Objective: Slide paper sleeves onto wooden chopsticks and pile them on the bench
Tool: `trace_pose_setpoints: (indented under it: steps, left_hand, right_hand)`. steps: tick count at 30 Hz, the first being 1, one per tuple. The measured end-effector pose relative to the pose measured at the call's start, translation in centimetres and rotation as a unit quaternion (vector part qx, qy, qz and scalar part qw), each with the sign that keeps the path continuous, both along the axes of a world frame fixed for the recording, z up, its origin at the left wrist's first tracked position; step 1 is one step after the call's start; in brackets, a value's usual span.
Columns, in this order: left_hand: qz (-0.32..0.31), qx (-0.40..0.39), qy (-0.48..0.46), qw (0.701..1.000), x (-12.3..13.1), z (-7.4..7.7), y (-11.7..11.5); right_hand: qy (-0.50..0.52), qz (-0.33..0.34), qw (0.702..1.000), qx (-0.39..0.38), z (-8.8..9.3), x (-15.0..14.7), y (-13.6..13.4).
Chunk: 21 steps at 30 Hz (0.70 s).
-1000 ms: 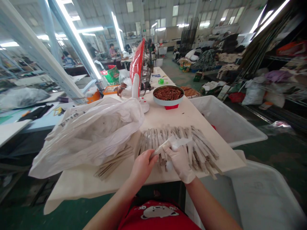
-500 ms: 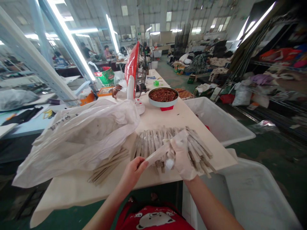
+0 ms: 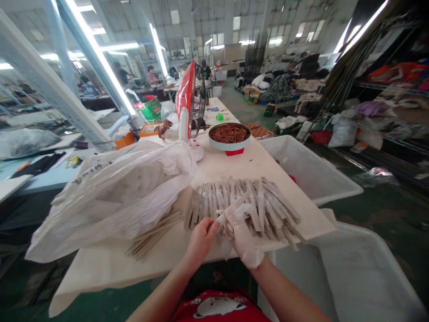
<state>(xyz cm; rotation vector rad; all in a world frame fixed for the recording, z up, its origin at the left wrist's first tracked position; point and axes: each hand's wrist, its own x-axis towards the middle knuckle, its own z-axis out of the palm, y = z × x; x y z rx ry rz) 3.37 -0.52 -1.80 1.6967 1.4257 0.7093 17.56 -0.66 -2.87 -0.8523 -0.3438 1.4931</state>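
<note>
My bare left hand (image 3: 202, 239) is closed, pinching the near end of a pale, flat strip (image 3: 237, 203) between thumb and fingers. My right hand (image 3: 244, 239), in a thin white glove, is closed around the same strip just beyond the left fingertips. White, crumpled material (image 3: 247, 208) shows at the right hand; I cannot tell whether it is cloth or paper. Under and behind both hands lies a row of similar greyish-beige strips (image 3: 209, 199), side by side on the cream-covered table (image 3: 221, 167). More loose strips (image 3: 154, 235) lie to the left.
A large white plastic bag (image 3: 117, 192) spreads over the table's left side. Farther back stand a red-and-white fan (image 3: 185, 91) and a round tin (image 3: 229, 144) of brown pieces on a red base. White tubs (image 3: 335, 188) flank the right edge. Several people work in the distance.
My right hand has moved left and toward me, close to my left hand. My left hand has shifted slightly right. The strip now points up and away between them.
</note>
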Motion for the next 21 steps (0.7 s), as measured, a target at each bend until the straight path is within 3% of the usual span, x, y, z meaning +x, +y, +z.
trace_pose_setpoints:
  steps: [4,6,11,15,21]
  left_hand:
    - [0.055,-0.02,0.035,0.998,1.4,-2.7,4.0]
    - [0.091,-0.033,0.044,0.994,2.2,-4.4,6.4]
    - [0.126,-0.043,0.056,0.99,3.6,-7.4,10.1]
    - [0.099,-0.023,0.065,0.993,3.2,-8.0,10.4]
    - [0.064,-0.019,0.07,0.995,1.3,-7.5,10.2]
  right_hand:
    - [-0.002,-0.056,0.998,0.025,-0.5,3.6,0.2]
    - [0.024,-0.052,0.998,0.033,-0.7,5.2,0.4]
    - [0.048,-0.054,0.997,0.031,-1.4,6.4,0.4]
    - [0.091,-0.076,0.993,0.008,-1.8,6.8,0.1]
    - [0.12,-0.042,0.992,-0.029,-1.4,5.8,0.3]
